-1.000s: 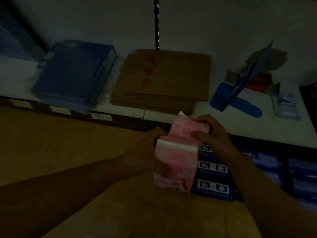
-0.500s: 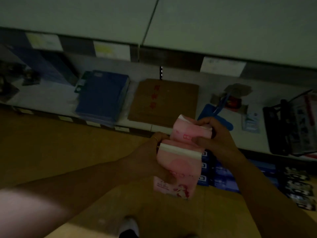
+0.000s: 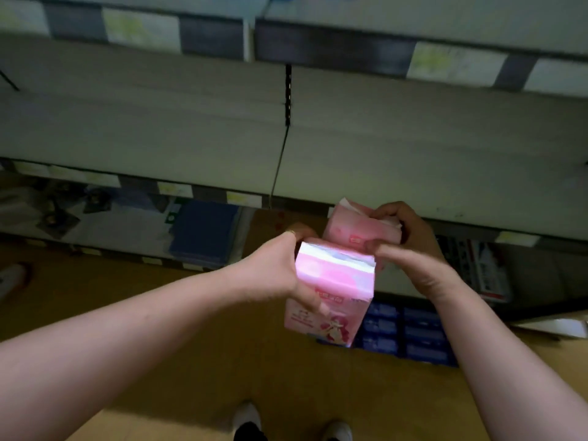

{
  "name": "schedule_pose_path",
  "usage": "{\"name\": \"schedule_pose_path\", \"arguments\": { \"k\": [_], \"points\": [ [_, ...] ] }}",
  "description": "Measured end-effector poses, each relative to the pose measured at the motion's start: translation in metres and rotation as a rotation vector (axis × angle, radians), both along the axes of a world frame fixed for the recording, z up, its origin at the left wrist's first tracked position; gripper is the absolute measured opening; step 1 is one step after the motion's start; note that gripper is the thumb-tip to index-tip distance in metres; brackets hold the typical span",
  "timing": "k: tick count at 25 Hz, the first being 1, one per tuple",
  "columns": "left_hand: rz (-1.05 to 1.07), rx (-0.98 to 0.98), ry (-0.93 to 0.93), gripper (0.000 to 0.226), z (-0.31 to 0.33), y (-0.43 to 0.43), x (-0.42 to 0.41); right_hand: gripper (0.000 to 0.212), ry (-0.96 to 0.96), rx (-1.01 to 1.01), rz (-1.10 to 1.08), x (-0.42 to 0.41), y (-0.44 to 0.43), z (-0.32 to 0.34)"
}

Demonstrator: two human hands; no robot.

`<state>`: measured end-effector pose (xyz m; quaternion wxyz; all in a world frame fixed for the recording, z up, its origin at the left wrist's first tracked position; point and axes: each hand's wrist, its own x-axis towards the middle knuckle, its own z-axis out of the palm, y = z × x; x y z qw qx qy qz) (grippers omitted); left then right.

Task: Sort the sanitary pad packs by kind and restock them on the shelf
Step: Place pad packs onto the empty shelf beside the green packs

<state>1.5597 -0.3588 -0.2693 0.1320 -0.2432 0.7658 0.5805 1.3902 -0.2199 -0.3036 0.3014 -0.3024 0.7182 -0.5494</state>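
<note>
I hold two pink sanitary pad packs at chest height before the shelves. My left hand (image 3: pixel 280 268) grips the nearer pink pack (image 3: pixel 334 288), a tall one with a cartoon figure printed low on its front. Behind it, my right hand (image 3: pixel 410 243) grips the farther pink pack (image 3: pixel 356 227) by its top and side. The two packs touch. Just beyond the hands lies a bare white shelf (image 3: pixel 413 160). Dark blue pad packs (image 3: pixel 404 332) sit in rows below my right wrist.
A blue flat box (image 3: pixel 203 233) and dark items lie on the lower shelf at left. Boxed goods (image 3: pixel 477 268) stand on that shelf at right. Price-tag strips (image 3: pixel 318 46) run along the upper shelf edge. My shoes (image 3: pixel 248 418) stand on the tan floor.
The view has tilted upward and brightened, bringing the bare middle shelf and an upper shelf edge into sight. Both hands kept hold of the pink packs and rose with them.
</note>
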Motion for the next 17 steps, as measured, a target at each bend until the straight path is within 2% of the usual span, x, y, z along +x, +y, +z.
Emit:
{"name": "schedule_pose_path", "arguments": {
  "k": [3, 8, 17],
  "points": [
    [0.012, 0.008, 0.075, 0.075, 0.053, -0.003, 0.001, 0.037, 0.084, -0.023, 0.004, 0.002, 0.000, 0.062],
    [0.009, -0.019, 0.223, 0.070, 0.127, -0.007, 0.004, 0.038, 0.242, -0.085, -0.007, 0.004, 0.001, 0.146],
    [-0.017, -0.101, 0.430, 0.068, 0.217, -0.034, 0.009, 0.033, 0.361, -0.190, 0.007, 0.018, -0.029, 0.258]
  ]
}}
